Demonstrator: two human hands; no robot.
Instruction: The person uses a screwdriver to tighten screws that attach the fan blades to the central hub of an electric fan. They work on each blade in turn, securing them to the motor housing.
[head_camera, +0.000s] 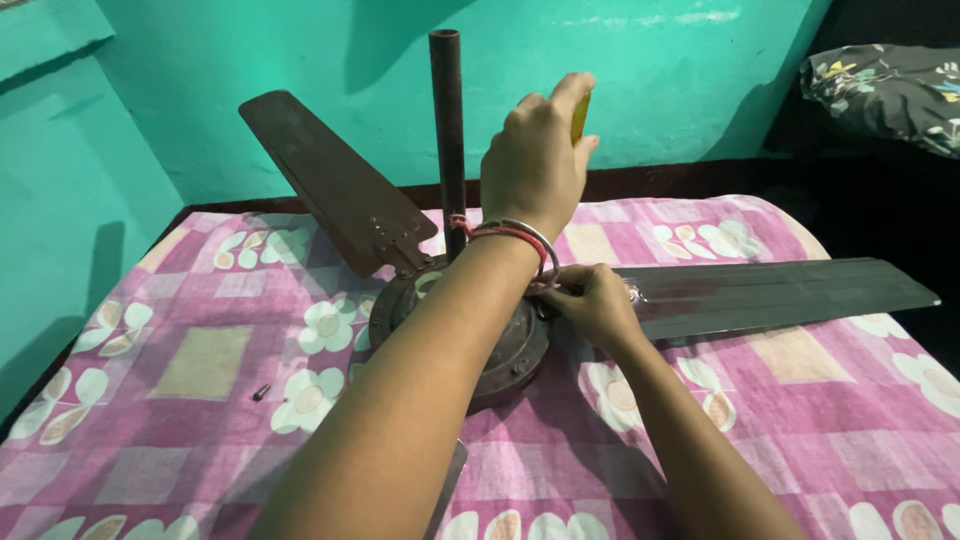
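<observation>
Ceiling fan of dark brown metal lay on the pink floral bed; right hand pinched the right blade's root, left hand closed around a yellow-handled tool above it

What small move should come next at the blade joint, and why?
Probably keep the screwdriver upright and turn it while the right hand steadies the blade root. The left hand grips the yellow handle above the motor housing, where the right blade meets it. One loose screw already lies on the bedsheet.
</observation>
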